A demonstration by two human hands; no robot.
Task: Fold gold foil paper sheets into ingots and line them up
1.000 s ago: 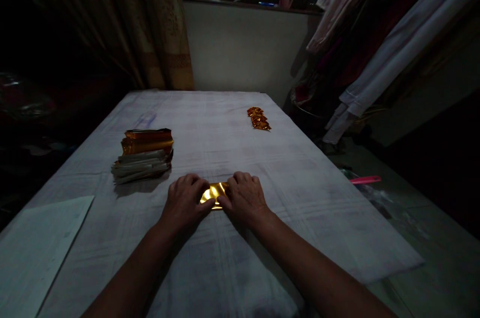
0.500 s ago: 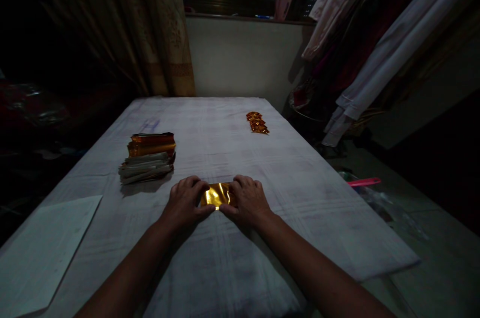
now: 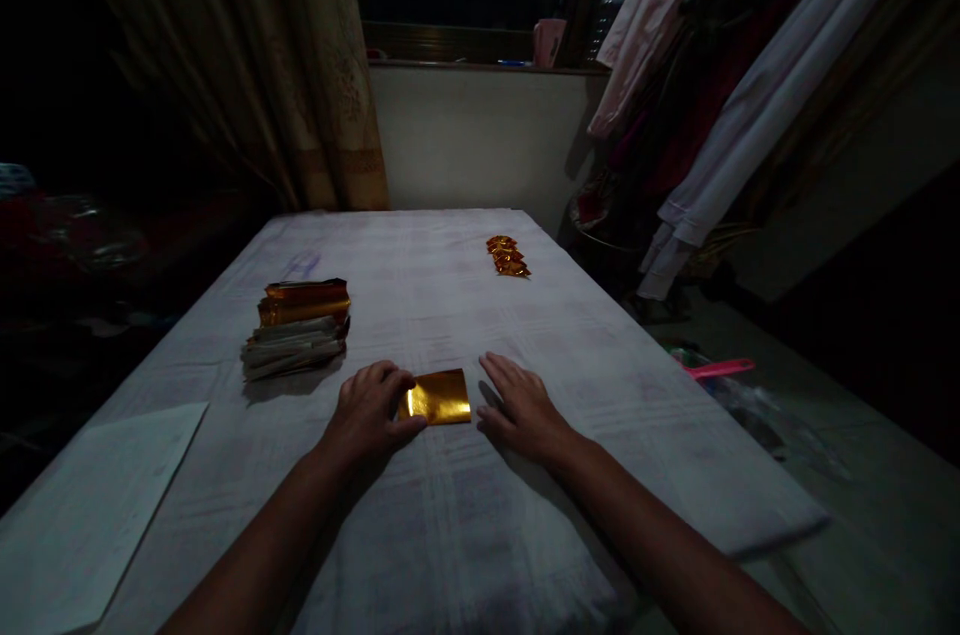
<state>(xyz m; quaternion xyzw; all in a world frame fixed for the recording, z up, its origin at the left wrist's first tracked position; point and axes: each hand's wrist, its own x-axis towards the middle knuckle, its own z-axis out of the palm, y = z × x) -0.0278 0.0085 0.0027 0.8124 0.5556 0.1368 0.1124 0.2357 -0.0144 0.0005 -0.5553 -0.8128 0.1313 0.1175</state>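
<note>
A shiny gold foil paper [image 3: 442, 397], roughly rectangular, lies on the cloth-covered table [image 3: 420, 535] in front of me. My left hand [image 3: 373, 407] grips its left end, with the fingers at the upper edge and the thumb at the lower one. Just off the paper's right end, my right hand [image 3: 521, 407] is open and holds nothing, its thumb apart from its fingers. Beyond my left hand sits a stack of gold and grey foil papers [image 3: 300, 325]. Several small folded gold pieces [image 3: 508, 256] lie in a row toward the far right.
A white sheet [image 3: 97, 505] rests at the table's left edge. Behind the table are a curtain [image 3: 330, 95] and a windowsill with a pink cup [image 3: 549, 42]. Clothes [image 3: 750, 105] hang on the right, above a pink-handled object [image 3: 720, 369] near the floor.
My right hand has let go of the foil paper and moved a little to the right, its fingers opening. My left hand stays on the paper. The camera view has tilted slightly upward.
</note>
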